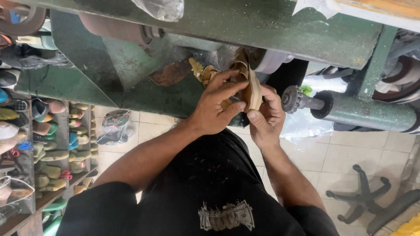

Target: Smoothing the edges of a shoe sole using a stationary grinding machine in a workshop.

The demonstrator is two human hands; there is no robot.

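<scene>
Far left, wooden rack (65,183) packed with shoe lasts (52,155) in green, tan, pink and blue, rows stacked so each sits toe-out in its slot. Next to it, on the tile floor (148,126), a clear plastic bag of shoe parts (114,127) parked near the machine base. Above runs the green finishing machine (245,26), dusty housing, with a brown sanding drum (114,27) up left on the shaft. My left hand (214,111) comes in from lower left, fingers curled round the tan sandal (250,89), thumb and fingertips pinching its edge, so closed on it, not spread. The sandal is held on edge, sole side toward the white wheel (271,61), pressed up close to it; I can't tell if it actually touches. Straps bunch behind my fingers, kept away from the wheel, I'd judge. My right hand (267,120) grips the same sandal from below and the right, thumb up along the sole rim, bracing it; also closed on it. Two hands because the piece needs steadying against the wheel, as I read it. Right of that, a small wire brush (294,98) sticks out on a green shaft (367,111), unused. Lower right, black chair base (363,199) lies on the floor, well apart.
</scene>
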